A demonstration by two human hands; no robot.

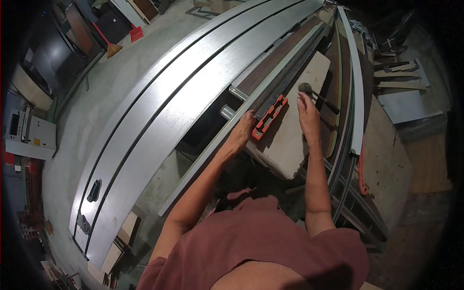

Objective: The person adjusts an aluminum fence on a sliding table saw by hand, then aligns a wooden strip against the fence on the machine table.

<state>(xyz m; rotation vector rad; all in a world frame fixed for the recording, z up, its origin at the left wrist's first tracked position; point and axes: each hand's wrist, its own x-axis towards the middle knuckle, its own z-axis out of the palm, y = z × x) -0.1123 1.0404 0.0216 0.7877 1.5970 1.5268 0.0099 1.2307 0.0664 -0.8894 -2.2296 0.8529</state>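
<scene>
My left hand (240, 134) is closed round the edge of a long pale metal strip (193, 177) that runs away from me. Close to its fingertips, an orange notched bracket-like piece (269, 118) lies along the edge of a pale board (309, 79). Over that board is my right hand (309, 117), its fingers drawn together. Its fingertips meet the round head of a dark, long-handled tool (305, 88) that looks like a ratchet wrench. The tool's handle slants right, past the board's edge. Some of my right fingers are hidden.
On the left stretches a large shiny metal panel (159, 96) with dark grooves; a small dark tool (94, 191) lies on its near end. Long strips (356, 82) run along my right. A broom (113, 49) and red dustpan (136, 33) are on the floor behind.
</scene>
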